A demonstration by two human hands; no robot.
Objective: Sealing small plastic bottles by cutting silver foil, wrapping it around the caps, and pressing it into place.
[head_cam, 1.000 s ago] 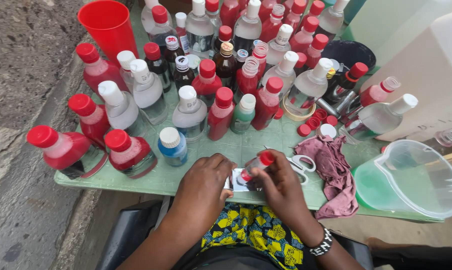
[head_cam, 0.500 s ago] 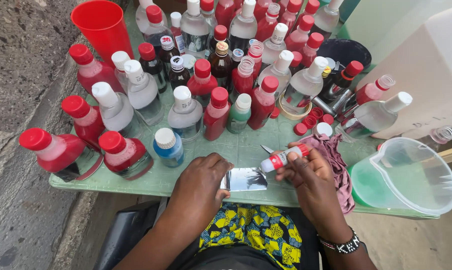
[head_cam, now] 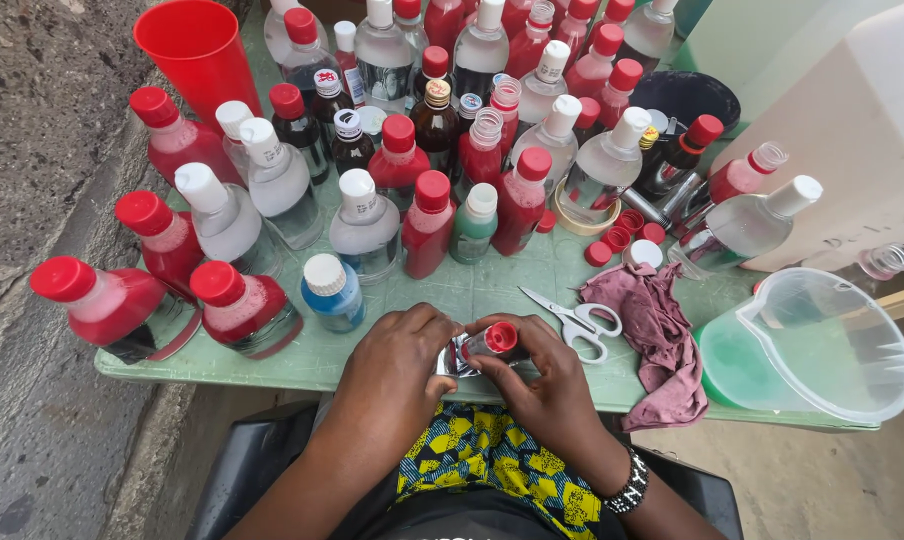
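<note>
Bottle: small red-capped bottle [head_cam: 490,343], at table's [head_cam: 472,290] near edge.
Left hand [head_cam: 402,355]: fingers curled around bottle's body.
Right hand [head_cam: 542,380]: closed, gripping the capped end.
Scissors [head_cam: 575,322]: just right.

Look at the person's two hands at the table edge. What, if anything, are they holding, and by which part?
Both hands hold one small red-capped bottle lying sideways. The left hand covers its body and label; the right hand grips near the capped end.
</note>
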